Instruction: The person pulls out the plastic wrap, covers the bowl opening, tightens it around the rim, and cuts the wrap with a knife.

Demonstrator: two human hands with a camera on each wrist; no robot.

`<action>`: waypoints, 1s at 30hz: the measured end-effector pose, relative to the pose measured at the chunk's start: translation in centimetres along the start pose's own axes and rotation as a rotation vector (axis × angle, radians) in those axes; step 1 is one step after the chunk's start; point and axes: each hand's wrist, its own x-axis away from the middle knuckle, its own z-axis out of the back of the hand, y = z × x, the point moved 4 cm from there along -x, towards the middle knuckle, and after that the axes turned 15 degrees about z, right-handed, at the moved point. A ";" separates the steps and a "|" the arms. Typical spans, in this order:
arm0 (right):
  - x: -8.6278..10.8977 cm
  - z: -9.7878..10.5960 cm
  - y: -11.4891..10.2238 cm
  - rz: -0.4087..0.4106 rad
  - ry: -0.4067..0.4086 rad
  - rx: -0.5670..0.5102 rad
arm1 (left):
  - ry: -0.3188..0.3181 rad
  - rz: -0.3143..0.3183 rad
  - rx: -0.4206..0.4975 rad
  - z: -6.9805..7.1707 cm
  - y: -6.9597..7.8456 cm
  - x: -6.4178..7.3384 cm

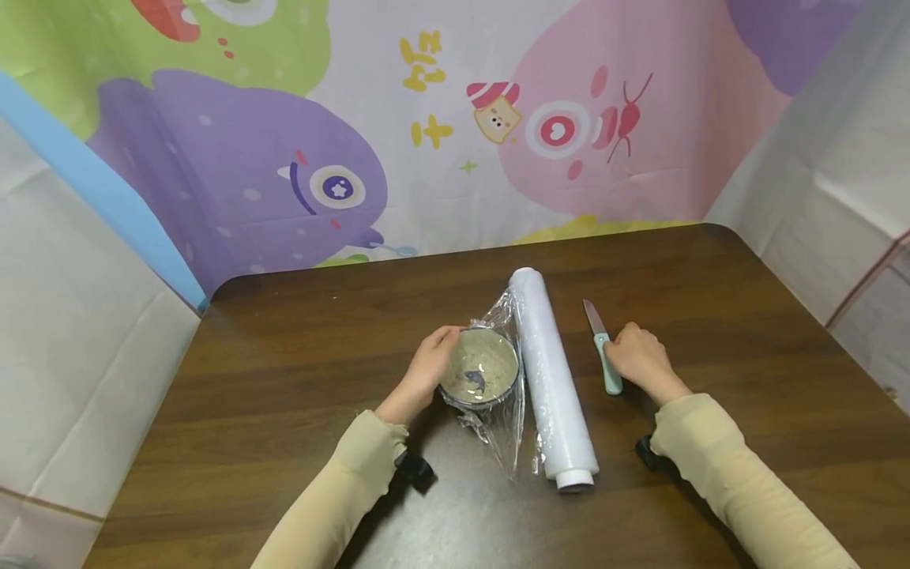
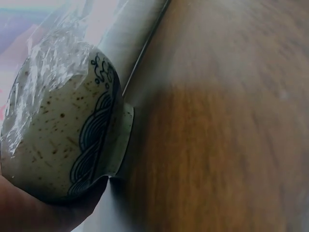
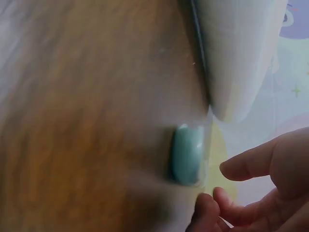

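Observation:
A speckled bowl (image 1: 498,358) with a dark fish picture inside stands near the middle of the table, plastic wrap over its top and hanging at its side. My left hand (image 1: 430,362) grips the bowl's left side, and blue wave patterns show on the outer wall in the left wrist view. Beside the bowl lies a large roll of plastic wrap (image 1: 550,379), joined to it by the clear film. To the right of the roll is a knife (image 1: 607,363) with a pale green handle, blade pointing away. My right hand (image 1: 638,359) is at this handle, thumb and fingers apart around it.
The brown wooden table (image 1: 284,371) ends at a cartoon-printed cloth (image 1: 441,174) at the back. Pale panels (image 1: 839,197) stand along the sides. Black bands with cameras sit on both wrists.

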 end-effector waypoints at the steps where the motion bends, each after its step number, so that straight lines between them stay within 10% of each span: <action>1: 0.0 0.1 -0.2 0.009 0.011 0.001 | 0.011 0.000 0.010 0.0 0.0 0.0; 13: 0.7 2.1 -5.1 0.144 0.142 0.047 | 0.034 -0.028 -0.085 0.4 0.4 -0.6; 25: 1.4 2.4 -12.3 0.403 0.120 0.139 | -0.358 -0.142 -0.431 2.6 0.8 -1.8; 30: 1.7 1.7 -14.7 0.536 0.029 0.192 | -0.365 -0.176 -0.558 2.8 1.4 -1.4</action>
